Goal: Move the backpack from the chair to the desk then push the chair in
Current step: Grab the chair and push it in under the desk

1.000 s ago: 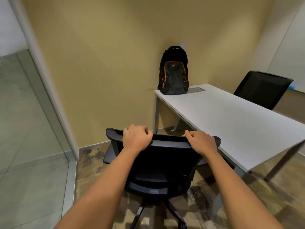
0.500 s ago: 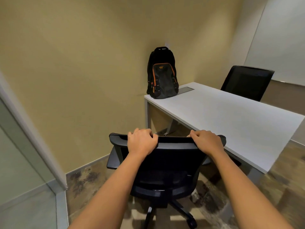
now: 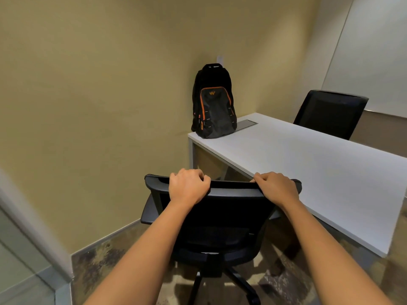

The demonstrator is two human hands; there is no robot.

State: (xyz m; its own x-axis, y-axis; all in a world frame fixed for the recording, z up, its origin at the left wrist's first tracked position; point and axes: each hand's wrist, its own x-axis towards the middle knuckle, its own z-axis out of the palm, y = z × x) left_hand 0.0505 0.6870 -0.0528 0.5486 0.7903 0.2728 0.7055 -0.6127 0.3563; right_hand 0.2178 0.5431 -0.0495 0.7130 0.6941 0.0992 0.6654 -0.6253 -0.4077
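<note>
A black backpack point(image 3: 213, 104) with orange trim stands upright on the far left corner of the white desk point(image 3: 308, 164), against the wall. In front of me is a black mesh office chair point(image 3: 220, 221) on castors, its back facing me and its right side close to the desk's near edge. My left hand point(image 3: 188, 186) grips the top of the backrest on the left. My right hand point(image 3: 276, 187) grips the same top edge on the right. The chair's seat is hidden behind the backrest.
A second black chair point(image 3: 330, 113) stands at the desk's far side. A grey cable hatch point(image 3: 246, 123) is set in the desk beside the backpack. A yellow wall runs on the left, with a glass partition point(image 3: 19, 260) at lower left. The floor is patterned carpet.
The view has swung right and drawn nearer the desk. The chair has turned a little with both hands holding its backrest as before. The backpack has stayed in place.
</note>
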